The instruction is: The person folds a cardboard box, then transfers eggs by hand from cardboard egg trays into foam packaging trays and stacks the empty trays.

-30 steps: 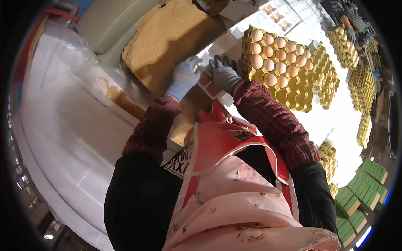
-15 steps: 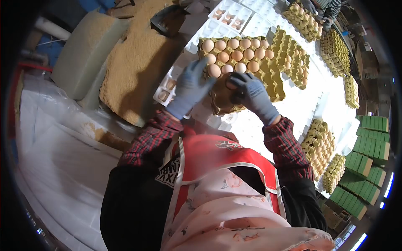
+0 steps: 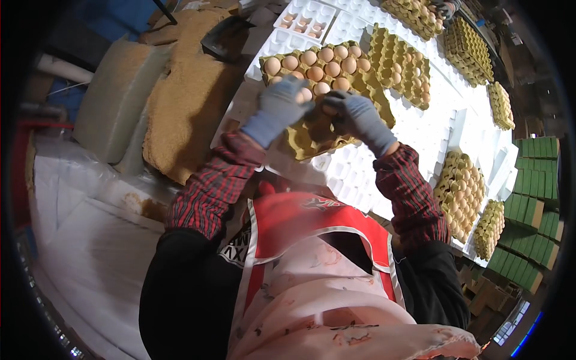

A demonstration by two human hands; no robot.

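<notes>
In the head view a yellow cardboard egg tray lies before me, its far rows filled with brown eggs. Over the tray's near part, my right hand, in a grey-blue glove with dark fingertips, is closed around an egg. My left hand, gloved alike, reaches over the tray's left side beside the eggs. Its fingers are smeared by motion, so whether they grip anything is unclear. A second cardboard tray, partly filled with eggs, lies just beyond on the right.
White plastic egg trays cover the table. Stacked cardboard trays stand far right, loaded ones nearer. Green-sided boxes are piled at right. A sawdust-like heap sits left. Another person's gloved hand shows at top.
My view has shifted, so the trays appear higher and further left. My left hand has come over the tray's left side, closer to my right hand. The right hand stays at the egg.
</notes>
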